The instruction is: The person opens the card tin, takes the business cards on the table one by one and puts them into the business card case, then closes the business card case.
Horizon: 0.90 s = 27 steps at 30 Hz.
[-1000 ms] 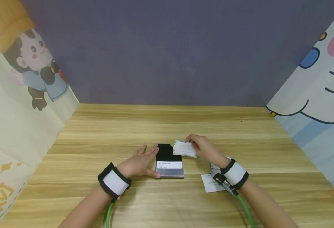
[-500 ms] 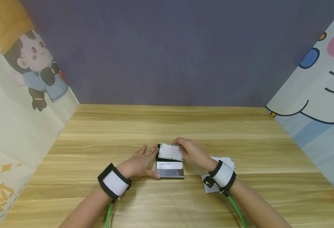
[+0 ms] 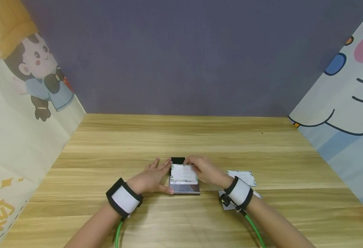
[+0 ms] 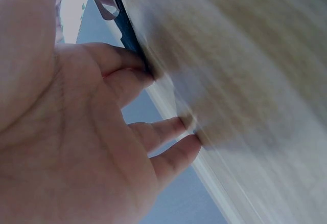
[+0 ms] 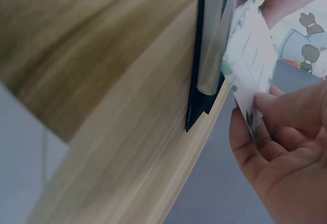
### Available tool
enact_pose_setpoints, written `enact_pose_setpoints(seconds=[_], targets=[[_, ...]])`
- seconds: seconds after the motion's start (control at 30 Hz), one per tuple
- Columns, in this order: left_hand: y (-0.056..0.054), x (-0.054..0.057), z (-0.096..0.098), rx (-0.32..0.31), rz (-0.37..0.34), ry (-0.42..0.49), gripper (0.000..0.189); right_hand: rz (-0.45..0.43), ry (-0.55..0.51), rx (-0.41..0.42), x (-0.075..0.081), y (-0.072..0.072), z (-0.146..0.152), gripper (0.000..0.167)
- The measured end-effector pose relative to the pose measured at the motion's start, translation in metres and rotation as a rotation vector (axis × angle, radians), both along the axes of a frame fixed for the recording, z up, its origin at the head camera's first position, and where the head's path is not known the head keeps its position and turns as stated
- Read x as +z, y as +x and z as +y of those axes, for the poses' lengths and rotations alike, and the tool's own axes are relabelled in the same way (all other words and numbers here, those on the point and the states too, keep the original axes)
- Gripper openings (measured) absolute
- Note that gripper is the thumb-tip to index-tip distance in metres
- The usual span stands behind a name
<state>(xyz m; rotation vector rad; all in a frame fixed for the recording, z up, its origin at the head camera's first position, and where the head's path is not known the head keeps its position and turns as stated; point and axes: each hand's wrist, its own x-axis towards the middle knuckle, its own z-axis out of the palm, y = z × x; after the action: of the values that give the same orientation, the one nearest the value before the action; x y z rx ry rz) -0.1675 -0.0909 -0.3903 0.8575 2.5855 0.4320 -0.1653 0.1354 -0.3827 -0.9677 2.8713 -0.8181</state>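
An opened card case (image 3: 185, 189), black with a silvery plate, lies flat on the table. My left hand (image 3: 148, 179) rests at its left side, fingers spread, with the thumb and fingertips touching the edge. Between thumb and fingers my right hand (image 3: 209, 173) pinches a white card (image 3: 183, 173) with a leafy border. That card is above the case and covers most of its black flap and a white card inside. In the right wrist view the pinched card (image 5: 251, 60) is tilted and apart from the case (image 5: 210, 40).
Right of the case, another leafy-bordered card (image 3: 242, 177) lies on the wooden table (image 3: 181, 137). A further card (image 3: 227, 205) is partly hidden under my right wrist. Green cables (image 3: 255, 229) trail from both wristbands. A dark wall (image 3: 181, 58) stands behind the table.
My right hand has carried the pinched card leftward and toward me, from the case's right side to over it. The left hand has stayed in place.
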Motion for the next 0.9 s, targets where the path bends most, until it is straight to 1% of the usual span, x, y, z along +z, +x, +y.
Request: enact_pose_setpoints(seconds=[0.1,0.2,0.3,0.4,0.53,0.7,0.8,0.9], targets=[[0.0,0.0,-0.001,-0.005,0.005,0.004,0.098,-0.012,0.047,0.003,-0.001,0.002,-0.001,0.029],[0.001,0.0,-0.001,-0.005,0.005,0.009,0.098,-0.045,0.091,0.014,-0.001,0.003,-0.002,0.027],[0.0,-0.001,-0.001,-0.005,0.004,0.006,0.097,-0.089,0.112,0.035,-0.002,0.005,-0.003,0.027],[0.0,-0.002,0.0,-0.005,0.006,-0.001,0.097,-0.114,0.117,0.058,-0.002,0.007,-0.003,0.027],[-0.001,-0.003,0.0,-0.003,0.005,-0.011,0.098,-0.11,0.119,0.081,-0.004,0.009,-0.003,0.026],[-0.001,-0.003,0.0,-0.002,0.008,-0.013,0.098,-0.082,0.135,0.119,-0.005,0.01,-0.002,0.026],[-0.001,-0.002,0.0,-0.003,0.008,-0.013,0.098,-0.082,0.153,0.124,-0.005,0.011,-0.002,0.026],[-0.001,-0.001,0.0,-0.004,0.001,-0.013,0.098,-0.094,0.143,0.118,-0.004,0.012,0.0,0.025]])
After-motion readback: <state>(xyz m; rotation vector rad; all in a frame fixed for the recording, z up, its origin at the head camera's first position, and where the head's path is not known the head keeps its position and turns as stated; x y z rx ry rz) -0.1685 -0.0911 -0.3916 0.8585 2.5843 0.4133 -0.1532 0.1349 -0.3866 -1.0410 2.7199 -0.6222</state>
